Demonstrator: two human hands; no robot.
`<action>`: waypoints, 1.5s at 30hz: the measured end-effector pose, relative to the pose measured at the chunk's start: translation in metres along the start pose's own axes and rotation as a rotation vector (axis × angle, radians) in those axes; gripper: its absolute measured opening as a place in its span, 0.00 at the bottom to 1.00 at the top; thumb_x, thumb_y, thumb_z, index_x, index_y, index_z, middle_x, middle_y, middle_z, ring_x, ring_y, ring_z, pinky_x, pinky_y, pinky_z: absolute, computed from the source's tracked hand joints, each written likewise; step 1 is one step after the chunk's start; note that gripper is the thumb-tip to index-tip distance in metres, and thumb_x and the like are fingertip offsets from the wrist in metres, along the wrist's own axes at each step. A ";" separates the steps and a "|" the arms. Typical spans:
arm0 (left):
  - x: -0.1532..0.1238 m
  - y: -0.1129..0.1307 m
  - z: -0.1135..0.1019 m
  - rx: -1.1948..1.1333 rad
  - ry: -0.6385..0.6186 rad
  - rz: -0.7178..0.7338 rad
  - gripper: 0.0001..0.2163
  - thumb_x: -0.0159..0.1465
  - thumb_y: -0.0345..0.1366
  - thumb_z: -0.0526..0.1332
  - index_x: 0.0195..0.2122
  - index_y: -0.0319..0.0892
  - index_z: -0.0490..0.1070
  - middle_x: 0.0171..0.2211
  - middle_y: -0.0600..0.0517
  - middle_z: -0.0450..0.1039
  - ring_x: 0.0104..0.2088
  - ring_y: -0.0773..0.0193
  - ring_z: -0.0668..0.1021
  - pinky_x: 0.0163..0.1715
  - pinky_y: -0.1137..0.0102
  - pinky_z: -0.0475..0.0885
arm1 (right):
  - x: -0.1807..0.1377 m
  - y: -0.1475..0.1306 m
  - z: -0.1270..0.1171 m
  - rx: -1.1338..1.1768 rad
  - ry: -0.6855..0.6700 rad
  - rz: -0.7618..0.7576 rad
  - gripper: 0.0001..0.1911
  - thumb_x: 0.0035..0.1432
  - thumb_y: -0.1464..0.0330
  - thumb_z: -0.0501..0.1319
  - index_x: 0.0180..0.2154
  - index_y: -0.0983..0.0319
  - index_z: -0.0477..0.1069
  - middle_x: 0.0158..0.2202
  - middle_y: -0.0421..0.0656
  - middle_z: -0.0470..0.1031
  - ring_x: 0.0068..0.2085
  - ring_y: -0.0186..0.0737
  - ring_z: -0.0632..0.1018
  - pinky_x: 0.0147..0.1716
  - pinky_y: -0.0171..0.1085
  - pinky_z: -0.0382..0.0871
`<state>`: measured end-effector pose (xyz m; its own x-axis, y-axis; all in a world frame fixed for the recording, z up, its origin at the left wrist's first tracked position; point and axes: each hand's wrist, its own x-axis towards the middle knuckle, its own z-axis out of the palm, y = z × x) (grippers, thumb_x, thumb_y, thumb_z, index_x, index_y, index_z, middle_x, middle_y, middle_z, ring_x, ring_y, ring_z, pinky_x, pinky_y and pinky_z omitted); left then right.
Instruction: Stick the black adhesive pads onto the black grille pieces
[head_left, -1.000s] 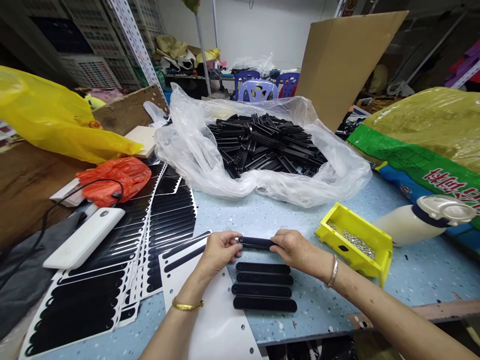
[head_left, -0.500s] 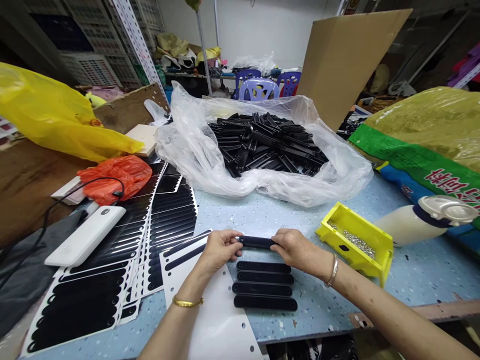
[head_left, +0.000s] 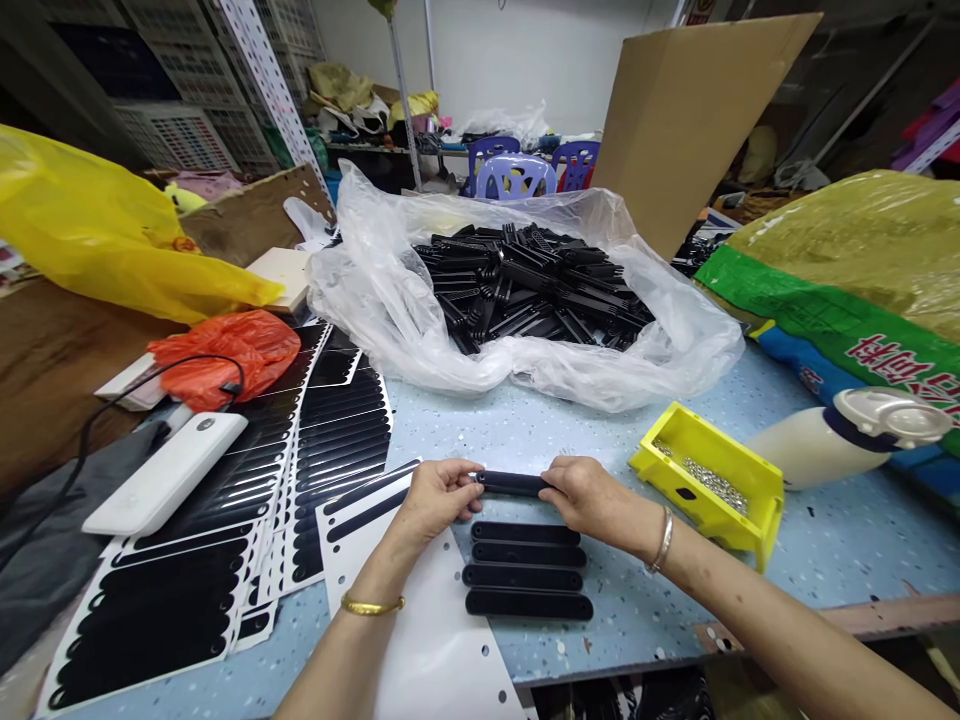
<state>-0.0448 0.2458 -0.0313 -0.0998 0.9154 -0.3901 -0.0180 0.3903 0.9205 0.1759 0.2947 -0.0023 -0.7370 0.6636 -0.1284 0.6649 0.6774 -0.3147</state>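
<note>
1. Speckled blue tabletop (head_left: 442,430), smooth-looking, carries one crumpled translucent plastic bag (head_left: 390,300) around a heap of slim black pieces (head_left: 525,280), too tangled to count; three plastic chairs (head_left: 517,178) stand beyond.
2. One round-ended black strip (head_left: 514,484) spans the gap between the left hand (head_left: 441,495) and the right hand (head_left: 585,495), just beyond four matching strips (head_left: 525,578) laid parallel.
3. Left thumb and fingertips pinch the strip's left end; right fingers clamp its right end.
4. One yellow bin (head_left: 660,480), rightward, holds small shiny metal pieces (head_left: 712,485).
</note>
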 end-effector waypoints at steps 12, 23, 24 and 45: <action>0.004 -0.002 0.000 -0.021 0.010 0.016 0.10 0.53 0.36 0.65 0.32 0.34 0.77 0.17 0.52 0.74 0.16 0.67 0.76 0.13 0.77 0.69 | 0.002 -0.002 -0.001 -0.037 -0.009 0.000 0.08 0.61 0.73 0.60 0.29 0.66 0.74 0.31 0.47 0.75 0.33 0.39 0.75 0.33 0.34 0.64; 0.007 -0.006 0.006 -0.017 0.088 0.010 0.07 0.52 0.33 0.66 0.30 0.34 0.77 0.14 0.55 0.70 0.14 0.68 0.75 0.10 0.80 0.65 | 0.001 -0.002 -0.001 -0.041 -0.011 -0.001 0.08 0.61 0.73 0.59 0.30 0.67 0.75 0.32 0.48 0.76 0.34 0.39 0.75 0.34 0.33 0.64; 0.007 -0.006 0.007 -0.017 0.096 0.010 0.07 0.52 0.33 0.66 0.30 0.34 0.77 0.14 0.55 0.71 0.14 0.68 0.75 0.09 0.80 0.65 | 0.001 -0.002 -0.001 -0.038 -0.011 0.001 0.08 0.61 0.73 0.59 0.30 0.67 0.75 0.32 0.48 0.76 0.34 0.39 0.75 0.34 0.33 0.64; 0.002 -0.007 0.004 0.028 0.005 0.092 0.19 0.44 0.35 0.67 0.38 0.35 0.76 0.17 0.56 0.71 0.17 0.68 0.75 0.14 0.78 0.67 | -0.007 0.004 0.008 0.107 0.142 0.016 0.06 0.60 0.70 0.62 0.36 0.65 0.78 0.31 0.47 0.79 0.32 0.40 0.77 0.33 0.34 0.66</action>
<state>-0.0407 0.2454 -0.0390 -0.1043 0.9469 -0.3041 0.0195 0.3076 0.9513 0.1829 0.2901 -0.0099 -0.6970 0.7171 -0.0019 0.6538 0.6343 -0.4126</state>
